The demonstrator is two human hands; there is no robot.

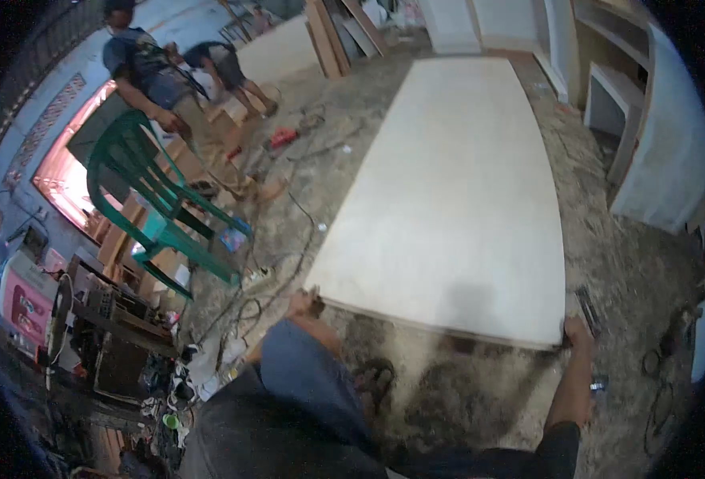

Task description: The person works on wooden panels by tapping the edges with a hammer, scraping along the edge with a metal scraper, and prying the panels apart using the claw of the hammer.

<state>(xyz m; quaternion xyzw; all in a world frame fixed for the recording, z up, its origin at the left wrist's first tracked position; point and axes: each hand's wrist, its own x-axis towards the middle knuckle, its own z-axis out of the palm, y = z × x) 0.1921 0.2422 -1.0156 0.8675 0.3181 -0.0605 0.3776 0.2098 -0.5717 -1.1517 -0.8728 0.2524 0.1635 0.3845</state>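
Note:
A large pale plywood sheet (456,191) stretches away from me across the workshop floor. At its near left corner, my left hand (306,304) is closed on the edge. The near right corner sits in the grip of my right hand (577,330), with the fingers partly hidden by the board. The near edge appears slightly raised off the floor. Just beyond my right hand lies a dark, narrow flat object (587,310) whose kind I cannot make out.
Left stands a green plastic chair (156,199) beside a standing person (156,76); another person (224,72) bends over behind. Cables (304,211) and a red tool (283,137) lie on the floor. A white cabinet (668,136) stands right. Clutter (113,351) fills the lower left.

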